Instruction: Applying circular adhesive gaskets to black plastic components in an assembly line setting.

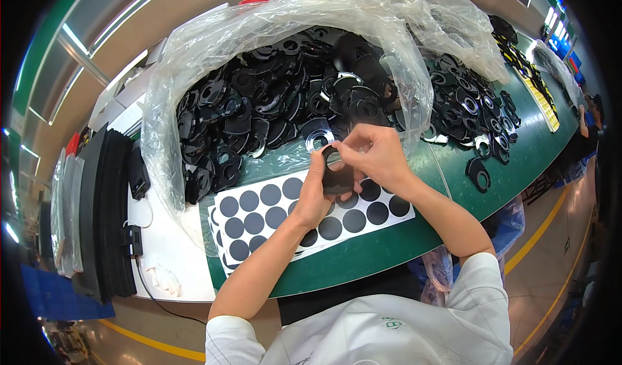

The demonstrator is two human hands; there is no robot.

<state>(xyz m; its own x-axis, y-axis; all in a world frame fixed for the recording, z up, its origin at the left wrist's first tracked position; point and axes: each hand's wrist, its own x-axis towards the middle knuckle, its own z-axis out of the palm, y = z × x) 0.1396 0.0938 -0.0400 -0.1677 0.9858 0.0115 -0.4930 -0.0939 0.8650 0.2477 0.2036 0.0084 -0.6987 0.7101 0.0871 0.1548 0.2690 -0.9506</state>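
While the left grip [313,193] holds a black part [337,179] above dotted sheets [262,209], the right grip [379,157] pinches its edge.

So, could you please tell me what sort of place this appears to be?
Probably a factory assembly area: many similar black parts with round holes lie heaped on a green workbench, beside a white sheet of dark discs, and a yellow line marks the floor.
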